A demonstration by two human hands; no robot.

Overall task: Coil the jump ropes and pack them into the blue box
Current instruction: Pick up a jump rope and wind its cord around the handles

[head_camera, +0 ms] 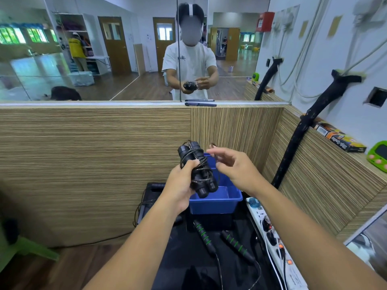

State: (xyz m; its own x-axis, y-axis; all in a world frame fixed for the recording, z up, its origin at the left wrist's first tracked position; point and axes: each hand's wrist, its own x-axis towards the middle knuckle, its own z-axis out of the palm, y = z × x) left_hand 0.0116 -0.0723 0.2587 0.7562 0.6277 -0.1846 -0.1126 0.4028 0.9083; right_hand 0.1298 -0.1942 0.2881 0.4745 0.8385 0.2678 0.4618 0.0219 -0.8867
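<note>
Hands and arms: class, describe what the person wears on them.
Nothing shows on the left hand or right hand: no gloves or watch, and both forearms are bare. The mirror shows a white short-sleeved T-shirt.

Gripped in the fingers of your left hand (pixel 180 185): jump rope (pixel 200 174), matt black plastic handles wound in thin, faintly glossy cord; just beneath your fingers: blue box (pixel 213 206), smooth glossy plastic; beyond them: partition (pixel 94 164), matt wood-grain laminate.

Both forearms bare, reaching forward. Left hand (pixel 181 185) grips the coiled jump rope (pixel 199 170), thumb across the top. Right hand (pixel 234 168) just right of it, fingers half-curled; any pinch on the cord is unclear.
</note>
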